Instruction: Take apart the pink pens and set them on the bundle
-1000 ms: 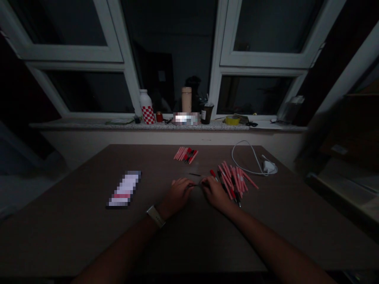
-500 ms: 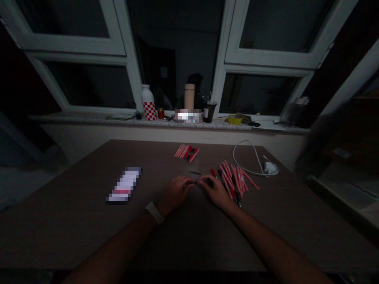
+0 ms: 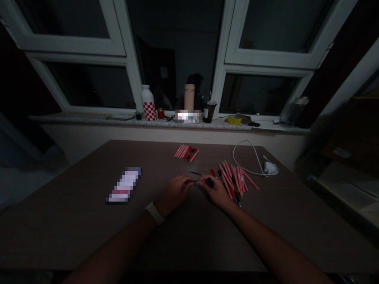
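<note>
Near the middle of the table, my left hand and my right hand face each other, fingertips a little apart. A slim black pen bridges the gap, its left end pinched by my left thumb and fingers. The fingers of my right hand are closed on its other end, where a dark thicker part shows. Whether it is one piece or two, I cannot tell in the dim light. Just beyond my fingertips lies a thin dark stick. Beside my right hand is a loose pile of pink pens with red and black ones among them.
A smaller row of pens lies farther back. To the left is a phone with a lit, blurred screen. A white charger with its cable lies at the right. Bottles, a drink cup and yellow tape stand on the windowsill.
Both hands stay in nearly the same place, still closed on the pen. Slightly more of its thin length shows between the fingertips.
</note>
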{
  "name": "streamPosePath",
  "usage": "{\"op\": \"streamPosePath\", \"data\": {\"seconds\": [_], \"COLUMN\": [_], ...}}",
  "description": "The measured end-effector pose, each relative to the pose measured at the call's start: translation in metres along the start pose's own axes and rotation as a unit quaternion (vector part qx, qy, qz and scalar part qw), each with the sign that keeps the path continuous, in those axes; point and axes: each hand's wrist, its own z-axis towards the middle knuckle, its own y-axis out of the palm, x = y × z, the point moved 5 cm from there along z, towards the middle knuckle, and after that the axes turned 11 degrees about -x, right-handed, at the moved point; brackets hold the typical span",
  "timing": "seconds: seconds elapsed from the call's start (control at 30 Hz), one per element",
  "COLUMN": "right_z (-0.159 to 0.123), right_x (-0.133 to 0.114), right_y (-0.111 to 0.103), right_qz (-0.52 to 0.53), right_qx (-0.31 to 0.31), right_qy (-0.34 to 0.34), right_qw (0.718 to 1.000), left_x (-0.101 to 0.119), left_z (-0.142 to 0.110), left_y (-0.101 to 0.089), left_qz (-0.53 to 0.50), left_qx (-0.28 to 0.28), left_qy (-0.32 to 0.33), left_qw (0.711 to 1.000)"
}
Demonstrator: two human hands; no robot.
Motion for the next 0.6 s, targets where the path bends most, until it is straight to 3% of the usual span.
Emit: {"op": "streamPosePath", "data": {"seconds": [0.33,0.6], "right_z": [-0.0002,-0.0012], "right_x": [-0.0015,-0.0052], "right_y": [-0.0017,0.0048], "right_qz": [-0.008,-0.022], "right_qx": [0.011,-0.035], "right_qy": [0.002,-0.015], "right_qw": [1.0,0.999], "left_x": [0.001,0.0016], "left_z": [-0.0004,-0.0004], "left_y": [-0.0007,0.0014], "left_qz": [-0.009,-0.002], "left_qx": [-0.004,-0.015], "left_qy": [0.007,0.004], "left_qw": [1.0,1.0]}}
